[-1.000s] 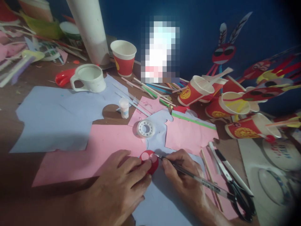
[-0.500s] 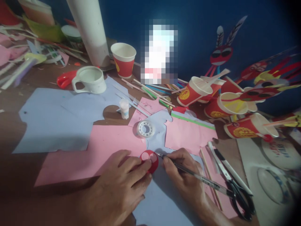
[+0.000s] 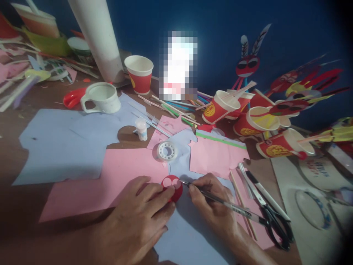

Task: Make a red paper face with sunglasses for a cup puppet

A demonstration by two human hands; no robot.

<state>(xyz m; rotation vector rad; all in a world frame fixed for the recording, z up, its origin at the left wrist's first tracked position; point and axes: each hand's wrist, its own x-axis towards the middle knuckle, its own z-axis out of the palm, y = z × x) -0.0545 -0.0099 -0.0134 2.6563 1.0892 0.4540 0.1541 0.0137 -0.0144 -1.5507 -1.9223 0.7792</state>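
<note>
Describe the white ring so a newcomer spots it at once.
Start at the thick white pole, then come forward past the small white bottle to the papers. The white ring lies flat there; unlike the upright bottle, it has holes around an open centre.

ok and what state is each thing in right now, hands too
left hand: open, fingertips on the red disc
right hand: gripping the pen
pen: uncapped, tip at the disc's edge
red disc: flat, two pink ovals on it
white mug: upright
paper cup by the pole: upright
nearest right-hand paper cup: on its side
white ring: flat
scissors: lying down, not held
</note>
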